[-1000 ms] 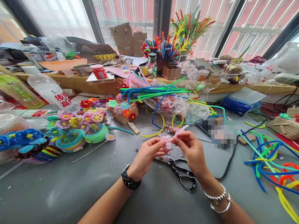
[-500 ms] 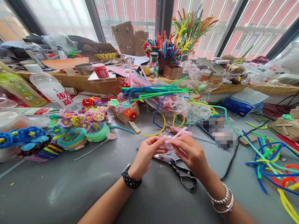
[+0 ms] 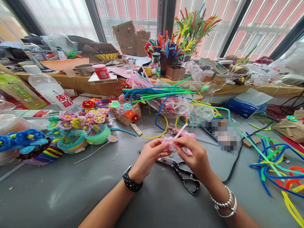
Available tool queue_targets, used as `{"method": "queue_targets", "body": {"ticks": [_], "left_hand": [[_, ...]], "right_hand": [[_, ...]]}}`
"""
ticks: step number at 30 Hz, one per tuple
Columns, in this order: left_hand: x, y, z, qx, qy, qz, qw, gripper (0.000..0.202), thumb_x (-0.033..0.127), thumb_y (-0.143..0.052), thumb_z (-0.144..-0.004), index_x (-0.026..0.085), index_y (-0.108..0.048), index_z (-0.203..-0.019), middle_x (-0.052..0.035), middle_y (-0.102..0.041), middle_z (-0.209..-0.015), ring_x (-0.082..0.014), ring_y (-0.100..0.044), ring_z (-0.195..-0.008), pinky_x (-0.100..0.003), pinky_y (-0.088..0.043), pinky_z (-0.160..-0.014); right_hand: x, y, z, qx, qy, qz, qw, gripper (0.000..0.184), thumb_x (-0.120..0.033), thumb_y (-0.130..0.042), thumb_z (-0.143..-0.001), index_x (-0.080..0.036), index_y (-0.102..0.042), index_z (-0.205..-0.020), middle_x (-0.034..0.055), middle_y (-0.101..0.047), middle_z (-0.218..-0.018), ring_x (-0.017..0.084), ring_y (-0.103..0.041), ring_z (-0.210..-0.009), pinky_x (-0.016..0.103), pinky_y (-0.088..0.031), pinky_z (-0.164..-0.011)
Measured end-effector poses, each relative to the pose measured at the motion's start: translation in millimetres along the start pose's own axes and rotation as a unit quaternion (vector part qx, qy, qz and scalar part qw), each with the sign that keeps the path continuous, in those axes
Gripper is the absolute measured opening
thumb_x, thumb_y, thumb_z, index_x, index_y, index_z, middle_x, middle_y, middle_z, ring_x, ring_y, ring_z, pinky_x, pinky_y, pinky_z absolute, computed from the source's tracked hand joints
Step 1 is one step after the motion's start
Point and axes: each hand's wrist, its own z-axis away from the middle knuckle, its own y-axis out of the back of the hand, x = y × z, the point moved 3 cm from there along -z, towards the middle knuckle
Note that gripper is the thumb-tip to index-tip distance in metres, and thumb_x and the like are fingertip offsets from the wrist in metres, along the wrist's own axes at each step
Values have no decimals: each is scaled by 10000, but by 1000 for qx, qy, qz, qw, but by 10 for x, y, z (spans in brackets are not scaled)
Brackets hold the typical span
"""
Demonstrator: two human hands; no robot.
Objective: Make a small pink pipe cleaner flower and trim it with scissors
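Observation:
My left hand (image 3: pixel 148 158) and my right hand (image 3: pixel 194 156) meet above the grey table (image 3: pixel 59 193), both pinching a small pale pink pipe-cleaner flower (image 3: pixel 169 142). A loose pink stem end of the flower sticks up to the right past my right fingers. Black-handled scissors (image 3: pixel 187 179) lie on the table just below my hands. A black watch sits on my left wrist and silver bracelets on my right.
Finished pipe-cleaner flowers and coiled baskets (image 3: pixel 78 133) crowd the left. A plastic bag of pipe cleaners (image 3: pixel 171 101) lies behind my hands, loose blue, green and yellow ones (image 3: pixel 273 161) at right. A water bottle (image 3: pixel 49 90) stands far left; a black cable (image 3: pixel 237 158) runs right.
My hands have shifted slightly and kept working the pink flower; its loose stem end now points up more steeply. Nothing else on the table has moved.

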Motion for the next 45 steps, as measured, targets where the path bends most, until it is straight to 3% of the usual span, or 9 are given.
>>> {"method": "queue_targets", "body": {"ticks": [4, 8, 13, 20, 27, 33, 36, 39, 45], "left_hand": [[-7, 13, -12, -2, 1, 4, 1000, 185, 264, -672, -620, 130, -625, -739, -18, -630, -731, -94, -584, -625, -233, -457, -675], [-6, 6, -11, 2, -1, -3, 1000, 174, 251, -679, -613, 121, -623, -715, -17, -623, -699, -95, -580, -618, -226, -466, -653], [-13, 1, -13, 11, 0, -7, 1000, 204, 257, -684, -601, 116, -630, -737, -31, -628, -714, -106, -582, -634, -236, -473, -656], [-29, 25, -21, -20, -11, 3, 1000, 225, 309, -576, -709, 118, -637, -810, -52, -638, -797, -115, -584, -670, -236, -471, -674], [-25, 20, -22, -29, -2, 14, 999, 203, 287, -563, -726, 122, -631, -824, -42, -631, -799, -100, -583, -659, -224, -473, -669], [-7, 41, -33, -14, -14, 0, 1000, 135, 222, -641, -660, 131, -608, -754, -17, -621, -752, -97, -580, -682, -232, -478, -689], [101, 131, -41, 48, -85, -20, 995, 221, 232, -649, -646, 138, -609, -842, -32, -636, -817, -110, -581, -737, -237, -469, -713], [209, 233, -52, 114, -136, -39, 983, 301, 252, -654, -633, 136, -624, -909, -51, -634, -896, -121, -573, -779, -235, -462, -728], [212, 282, -75, 121, -165, -56, 977, 213, 266, -633, -649, 149, -655, -826, -31, -633, -882, -114, -559, -796, -223, -463, -739]], "right_hand": [[68, -26, -6, 2, -135, -94, 986, 125, -292, -511, -791, -184, -572, -787, 28, -612, -759, 133, -551, -645, 248, -454, -602], [117, -75, -1, -17, -191, -151, 970, 177, -333, -519, -780, -168, -561, -733, 19, -587, -685, 127, -536, -608, 228, -437, -555], [111, -79, -9, -31, -177, -143, 973, 166, -321, -511, -787, -170, -550, -730, 14, -579, -685, 128, -528, -609, 231, -428, -567], [80, -47, -19, -30, -138, -85, 986, 150, -289, -498, -799, -170, -540, -716, 17, -569, -680, 128, -507, -610, 236, -411, -572], [73, -48, -12, -11, -140, -91, 986, 147, -281, -496, -805, -170, -544, -722, 12, -573, -689, 119, -513, -614, 226, -425, -578], [103, -35, -20, -10, -135, -85, 987, 134, -272, -488, -811, -172, -576, -795, 20, -603, -765, 123, -546, -655, 230, -444, -601], [162, -26, -21, -30, -134, -14, 990, 118, -247, -504, -797, -169, -586, -829, 35, -605, -800, 137, -551, -668, 259, -449, -618], [204, -85, -9, -87, -111, 110, 984, 77, -214, -547, -761, -169, -604, -736, 43, -587, -774, 176, -545, -751, 306, -435, -695], [192, -297, 8, -205, -130, 290, 926, 66, -159, -551, -731, -140, -611, -750, 79, -567, -834, 221, -526, -851, 312, -435, -711]]}}
